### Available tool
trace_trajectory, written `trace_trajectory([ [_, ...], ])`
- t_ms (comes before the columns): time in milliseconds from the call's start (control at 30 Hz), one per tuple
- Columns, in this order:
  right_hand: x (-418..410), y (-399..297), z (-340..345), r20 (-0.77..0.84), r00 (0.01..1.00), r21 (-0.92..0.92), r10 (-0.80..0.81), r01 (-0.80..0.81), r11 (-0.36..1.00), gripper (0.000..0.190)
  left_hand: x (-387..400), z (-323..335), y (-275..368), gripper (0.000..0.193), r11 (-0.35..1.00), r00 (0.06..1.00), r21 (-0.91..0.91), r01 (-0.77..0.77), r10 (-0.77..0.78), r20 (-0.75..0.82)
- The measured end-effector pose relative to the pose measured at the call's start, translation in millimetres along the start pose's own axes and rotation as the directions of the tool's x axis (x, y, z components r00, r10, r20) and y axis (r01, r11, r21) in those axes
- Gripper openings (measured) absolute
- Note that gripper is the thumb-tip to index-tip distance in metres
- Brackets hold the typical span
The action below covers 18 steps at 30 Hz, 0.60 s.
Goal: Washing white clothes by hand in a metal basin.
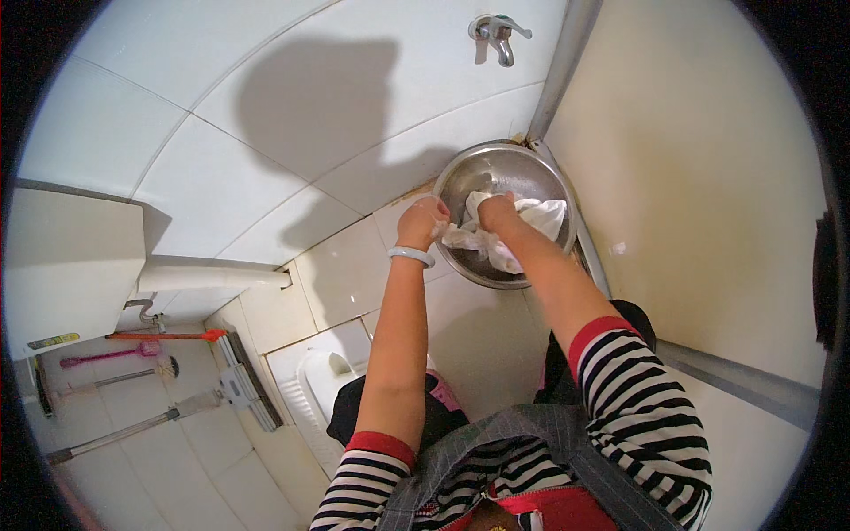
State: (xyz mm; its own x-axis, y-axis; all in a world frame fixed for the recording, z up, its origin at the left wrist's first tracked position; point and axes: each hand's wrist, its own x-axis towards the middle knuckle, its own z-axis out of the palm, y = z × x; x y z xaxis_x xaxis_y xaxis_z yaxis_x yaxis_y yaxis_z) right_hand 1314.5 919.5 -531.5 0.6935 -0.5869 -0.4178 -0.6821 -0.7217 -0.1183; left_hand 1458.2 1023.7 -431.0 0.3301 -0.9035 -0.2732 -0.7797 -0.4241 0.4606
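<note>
A round stainless steel basin [514, 171] stands on the tiled floor in the corner, with a wet white cloth [546, 218] bunched inside. My right hand [497, 212] reaches into the basin, its fingers closed on the cloth and partly hidden in the folds. Over the basin's left rim, my left hand [423, 221] is curled around one end of the same cloth. Suds cling to its thumb side, and a pale bangle [412, 256] circles that wrist. Between the two hands runs a twisted stretch of cloth.
A metal tap [499, 36] juts from the tiled wall above. At left are a squat toilet [315, 385], a white pipe [216, 277], a flat mop head [249, 381] and several long-handled brushes. A beige panel [690, 199] borders the right side.
</note>
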Motion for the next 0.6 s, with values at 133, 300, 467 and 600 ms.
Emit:
trace_trajectory([
  [133,6.2,58.1,-33.0,-0.075,0.991,0.506,-0.11,0.133,0.852,0.028,12.5,5.2,16.1,0.035,0.996,0.995,-0.008,-0.093,0.093,0.026],
  [300,-52.0,80.1,-108.6,-0.093,0.986,0.985,-0.141,0.112,0.133,0.039,16.1,20.6,45.3,0.039,0.948,0.973,-0.227,-0.224,0.205,-0.104],
  [467,-115.8,90.7,-167.6,-0.222,0.947,0.912,-0.233,0.118,-0.392,0.046,26.8,19.8,66.9,0.035,0.933,0.995,-0.347,-0.091,0.096,-0.002],
  [600,-151.4,80.4,-181.7,-0.274,0.959,0.852,-0.07,0.208,-0.48,0.041,31.0,9.1,64.1,0.014,0.543,0.997,-0.838,-0.063,0.079,-0.023],
])
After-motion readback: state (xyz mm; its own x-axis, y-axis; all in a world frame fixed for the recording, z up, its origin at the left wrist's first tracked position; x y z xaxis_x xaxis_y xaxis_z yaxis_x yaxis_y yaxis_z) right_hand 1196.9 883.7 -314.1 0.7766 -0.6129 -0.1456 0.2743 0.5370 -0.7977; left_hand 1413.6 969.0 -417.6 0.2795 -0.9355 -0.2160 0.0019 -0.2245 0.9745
